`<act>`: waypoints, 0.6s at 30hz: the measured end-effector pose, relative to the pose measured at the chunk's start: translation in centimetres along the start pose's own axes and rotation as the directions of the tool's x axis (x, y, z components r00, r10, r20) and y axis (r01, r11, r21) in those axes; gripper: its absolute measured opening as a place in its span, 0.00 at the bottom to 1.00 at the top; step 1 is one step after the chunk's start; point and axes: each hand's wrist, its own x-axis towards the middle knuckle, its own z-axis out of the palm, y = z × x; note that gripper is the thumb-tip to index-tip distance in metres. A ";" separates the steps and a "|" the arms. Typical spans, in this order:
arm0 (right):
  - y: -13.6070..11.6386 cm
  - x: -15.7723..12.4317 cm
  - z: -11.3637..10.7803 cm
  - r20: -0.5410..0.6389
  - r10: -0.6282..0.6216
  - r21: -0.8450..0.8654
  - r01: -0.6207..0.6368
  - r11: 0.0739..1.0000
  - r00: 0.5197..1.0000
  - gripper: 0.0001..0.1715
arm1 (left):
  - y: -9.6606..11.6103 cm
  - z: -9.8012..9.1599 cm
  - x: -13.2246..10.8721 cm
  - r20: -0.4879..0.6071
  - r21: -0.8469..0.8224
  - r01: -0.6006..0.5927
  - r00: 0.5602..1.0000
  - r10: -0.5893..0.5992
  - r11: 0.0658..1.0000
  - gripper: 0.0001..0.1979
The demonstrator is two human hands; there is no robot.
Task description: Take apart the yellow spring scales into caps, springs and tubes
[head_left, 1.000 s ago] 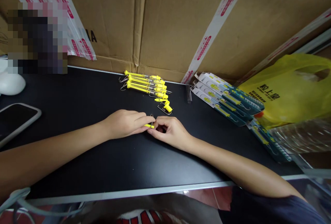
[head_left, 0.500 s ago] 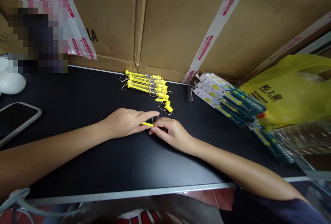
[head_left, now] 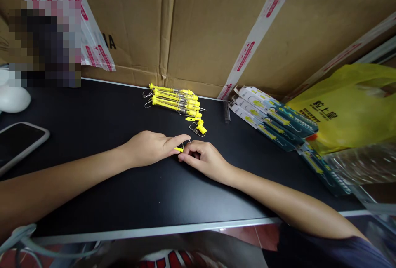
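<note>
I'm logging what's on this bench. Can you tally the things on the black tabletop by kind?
Loose yellow tools in the pile: about 5, overlapping, so not exact
Small yellow part held between left hand and right hand: 1
Loose yellow bits near the pile: about 2
Carded packs: at least 6
Phone: 1
Yellow bag: 1
Total: roughly 16

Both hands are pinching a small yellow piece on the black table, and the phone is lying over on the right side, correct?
Not quite. The phone lies on the left side, as the head view shows. The rest holds: the left hand and right hand pinch a small yellow piece on the black table.
</note>
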 end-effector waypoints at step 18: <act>-0.2 0.4 -0.1 0.016 -0.047 0.175 0.044 0.984 0.999 0.15 | 0.4 0.1 -0.1 -0.071 0.152 0.007 0.997 0.004 0.988 0.16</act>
